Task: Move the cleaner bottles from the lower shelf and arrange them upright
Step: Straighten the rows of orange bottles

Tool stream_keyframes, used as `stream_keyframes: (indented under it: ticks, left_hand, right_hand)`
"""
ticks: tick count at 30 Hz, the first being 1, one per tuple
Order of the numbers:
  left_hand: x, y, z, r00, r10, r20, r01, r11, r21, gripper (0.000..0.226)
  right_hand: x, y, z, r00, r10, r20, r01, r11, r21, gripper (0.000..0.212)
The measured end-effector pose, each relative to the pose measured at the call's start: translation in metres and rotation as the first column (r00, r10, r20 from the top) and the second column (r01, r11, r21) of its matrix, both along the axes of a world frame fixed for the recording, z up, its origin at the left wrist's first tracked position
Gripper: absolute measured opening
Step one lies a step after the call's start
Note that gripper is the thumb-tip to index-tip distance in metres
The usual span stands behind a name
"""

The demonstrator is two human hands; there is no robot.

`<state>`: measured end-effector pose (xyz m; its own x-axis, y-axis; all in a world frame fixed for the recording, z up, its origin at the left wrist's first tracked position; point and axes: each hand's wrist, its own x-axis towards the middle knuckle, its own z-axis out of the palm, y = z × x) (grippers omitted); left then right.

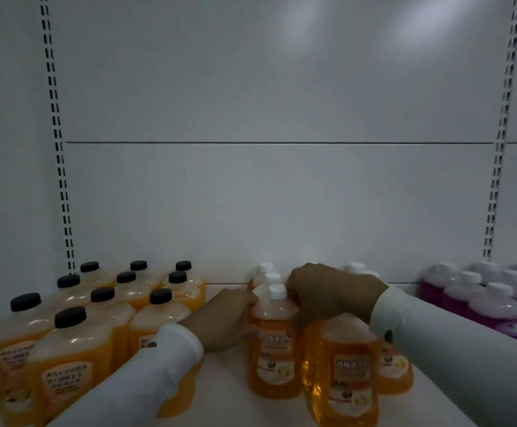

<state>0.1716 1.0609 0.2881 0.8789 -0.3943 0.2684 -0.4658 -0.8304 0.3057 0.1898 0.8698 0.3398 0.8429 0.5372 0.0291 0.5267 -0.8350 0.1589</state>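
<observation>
Several orange cleaner bottles with white caps stand upright mid-shelf. My left hand (pixel 223 318) touches the left side of the front-left white-capped bottle (pixel 274 349), fingers against its shoulder. My right hand (pixel 331 292) reaches over from the right and grips the top of the nearest bottle (pixel 346 374), whose cap is hidden under my palm. More white-capped bottles (pixel 266 274) stand in a row behind. Both forearms wear white sleeves.
A block of orange bottles with black caps (pixel 103 303) stands at the left. Purple bottles with white caps (pixel 491 300) fill the right. The white shelf (pixel 229 396) has bare room in front between the groups. White back panel with slotted uprights behind.
</observation>
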Motion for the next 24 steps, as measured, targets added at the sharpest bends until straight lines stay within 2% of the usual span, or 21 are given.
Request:
stream_keyframes:
  ticks: [5, 7, 10, 13, 16, 18, 21, 24]
  left_hand:
    - [-0.006, -0.001, 0.02, 0.991, 0.072, -0.113, -0.064, 0.995, 0.072, 0.039]
    - [-0.005, 0.004, 0.037, 0.985, 0.134, -0.111, -0.127, 0.99, 0.068, 0.03]
    - [0.021, 0.008, 0.05, 0.966, 0.256, -0.028, -0.255, 0.966, 0.033, 0.037]
    - [0.053, 0.001, 0.047, 0.945, 0.321, -0.067, -0.314, 0.945, 0.094, 0.02]
    - [0.075, -0.005, 0.043, 0.923, 0.325, -0.204, -0.31, 0.945, 0.1, 0.025]
    - [0.083, -0.005, 0.04, 0.914, 0.322, -0.247, -0.307, 0.947, 0.098, 0.028]
    - [0.091, -0.005, 0.033, 0.911, 0.316, -0.265, -0.307, 0.949, 0.075, 0.028]
    - [0.095, -0.004, 0.028, 0.92, 0.292, -0.263, -0.28, 0.957, 0.083, 0.026]
  right_hand:
    - [0.0, -0.008, 0.014, 0.995, 0.053, -0.08, -0.048, 0.997, 0.062, 0.056]
    - [0.004, -0.017, 0.028, 0.998, 0.062, -0.028, -0.057, 0.985, 0.161, 0.05]
    - [0.024, -0.027, 0.042, 0.996, 0.05, 0.075, -0.068, 0.962, 0.266, 0.033]
    - [0.054, -0.022, 0.035, 0.998, 0.026, 0.054, -0.039, 0.963, 0.265, 0.024]
    - [0.081, -0.011, 0.023, 1.0, 0.024, 0.019, -0.028, 0.97, 0.24, 0.022]
    - [0.095, -0.007, 0.017, 1.0, 0.03, -0.009, -0.027, 0.976, 0.216, 0.013]
    - [0.106, -0.002, 0.009, 0.998, 0.021, -0.052, -0.01, 0.981, 0.195, 0.033]
    - [0.113, -0.002, 0.002, 0.996, 0.031, -0.08, -0.014, 0.978, 0.206, 0.033]
